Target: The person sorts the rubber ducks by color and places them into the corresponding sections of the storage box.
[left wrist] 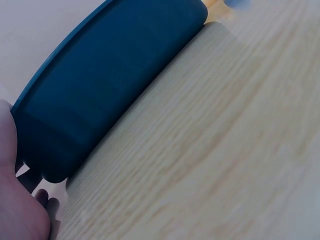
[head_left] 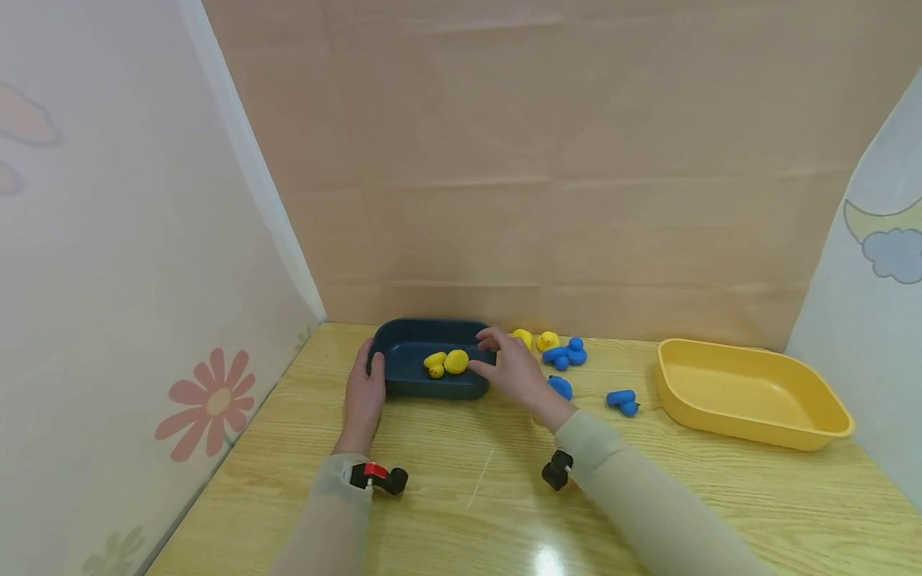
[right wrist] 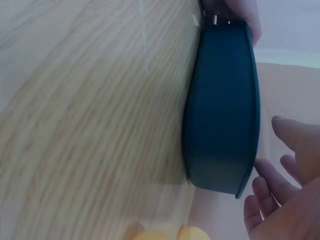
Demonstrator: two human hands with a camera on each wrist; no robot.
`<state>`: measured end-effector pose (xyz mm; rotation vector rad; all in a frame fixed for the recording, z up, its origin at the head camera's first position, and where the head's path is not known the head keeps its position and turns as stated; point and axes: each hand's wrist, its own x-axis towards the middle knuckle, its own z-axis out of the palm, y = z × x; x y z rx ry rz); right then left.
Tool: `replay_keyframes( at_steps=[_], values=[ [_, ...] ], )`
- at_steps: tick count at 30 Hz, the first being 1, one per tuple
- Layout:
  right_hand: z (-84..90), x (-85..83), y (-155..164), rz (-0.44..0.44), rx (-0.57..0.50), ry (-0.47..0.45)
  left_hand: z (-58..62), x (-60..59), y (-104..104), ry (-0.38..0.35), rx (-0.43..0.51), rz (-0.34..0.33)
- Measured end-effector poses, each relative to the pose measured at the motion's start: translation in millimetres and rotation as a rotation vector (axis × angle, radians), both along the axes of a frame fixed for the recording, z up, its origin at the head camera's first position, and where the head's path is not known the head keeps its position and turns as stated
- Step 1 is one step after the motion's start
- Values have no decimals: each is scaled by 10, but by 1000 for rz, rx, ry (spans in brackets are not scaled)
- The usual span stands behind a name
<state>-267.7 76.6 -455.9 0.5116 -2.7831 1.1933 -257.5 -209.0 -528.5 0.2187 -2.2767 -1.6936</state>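
A dark blue tray (head_left: 432,390) stands on the table with two yellow rubber ducks (head_left: 456,362) inside it, one tipped over. My left hand (head_left: 366,392) grips the tray's left end, the thumb at the rim; in the left wrist view the hand (left wrist: 22,207) shows only at the edge, beside the tray's wall (left wrist: 105,75). Over the right end of the tray is my right hand (head_left: 520,374), fingers and thumb apart. The right wrist view shows nothing between the fingers of this hand (right wrist: 295,200), near the tray's rim (right wrist: 254,120).
Right of my right hand lie yellow ducks (head_left: 548,341) and several blue ducks (head_left: 576,352), one blue duck (head_left: 623,402) farther right. A yellow tray (head_left: 763,430) stands at the right. Behind the table hangs a tan backdrop (head_left: 461,200); patterned walls flank both sides.
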Motion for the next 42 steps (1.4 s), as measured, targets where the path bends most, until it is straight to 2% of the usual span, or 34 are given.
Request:
replay_keyframes(
  at_steps=[9,20,28,35,42],
  values=[
    [126,109,172,17,-61,-33,7,13,4,-6,-5,2],
    [198,300,545,49,-69,15,-2,3,-1,-11,-1,-4],
    [217,521,856,62,-56,4,1,-12,-14,-2,-13,-13],
    [167,783,1071,57,-59,4,6,-26,-21,10,-28,-16],
    [137,1048,1215,52,-66,-38,40,-7,-14,-1,-26,-18]
  ],
)
